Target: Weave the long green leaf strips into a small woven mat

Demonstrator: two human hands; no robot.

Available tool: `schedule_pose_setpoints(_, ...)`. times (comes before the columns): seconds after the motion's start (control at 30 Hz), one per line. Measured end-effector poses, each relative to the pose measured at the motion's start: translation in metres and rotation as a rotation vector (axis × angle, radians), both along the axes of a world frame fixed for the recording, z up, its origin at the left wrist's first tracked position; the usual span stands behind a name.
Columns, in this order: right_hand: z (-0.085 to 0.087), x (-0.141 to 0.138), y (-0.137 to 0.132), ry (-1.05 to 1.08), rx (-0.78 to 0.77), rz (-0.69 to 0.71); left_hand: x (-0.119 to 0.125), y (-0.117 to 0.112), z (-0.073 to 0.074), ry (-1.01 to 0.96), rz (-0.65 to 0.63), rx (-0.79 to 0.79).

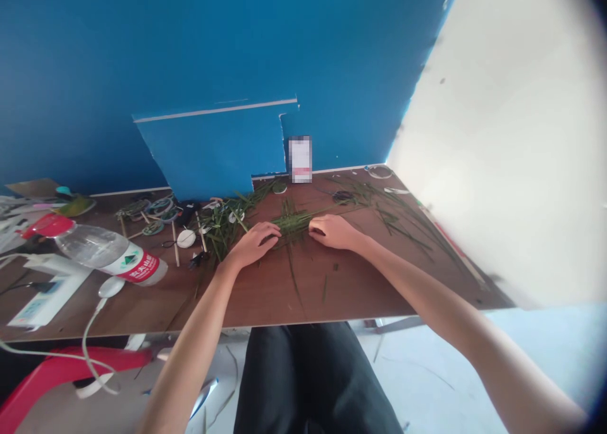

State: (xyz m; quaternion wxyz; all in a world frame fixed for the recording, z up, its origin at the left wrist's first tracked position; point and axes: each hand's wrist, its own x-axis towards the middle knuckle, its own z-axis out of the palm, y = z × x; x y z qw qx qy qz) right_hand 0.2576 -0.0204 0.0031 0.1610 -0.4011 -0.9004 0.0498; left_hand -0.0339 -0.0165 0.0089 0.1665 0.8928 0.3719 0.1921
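Observation:
A small woven patch of green grass blades (293, 224) lies on the brown tabletop in front of me, with loose blade ends sticking out above and below it. My left hand (255, 243) is at the patch's left edge, fingers curled and pressed together on the blades there. At the right edge, my right hand (333, 231) pinches blades between thumb and fingers. The fingertips of both hands partly hide what they grip. One long blade (293, 272) trails from the patch toward the table's front edge.
Left of my hands lies a pile of loose grass blades (226, 222). Further left are a red-capped water bottle (114, 250), a white power strip (47, 291) with cables, and wooden sticks (175, 244). A phone-like upright card (300, 160) leans against the blue wall (265, 42).

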Motion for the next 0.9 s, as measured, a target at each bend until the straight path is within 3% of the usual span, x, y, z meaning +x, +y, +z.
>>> schedule_pose_setpoints(0.23, -0.0022, -0.0024, 0.0016, -0.009, 0.077, 0.002, -0.0043, -0.0005, 0.0002, 0.014, -0.026, -0.012)
schedule_pose_setpoints(0.9, -0.0079, -0.0053, 0.0022, 0.031, 0.057, -0.009, -0.0035, 0.0009, -0.0024, 0.021, -0.059, -0.007)
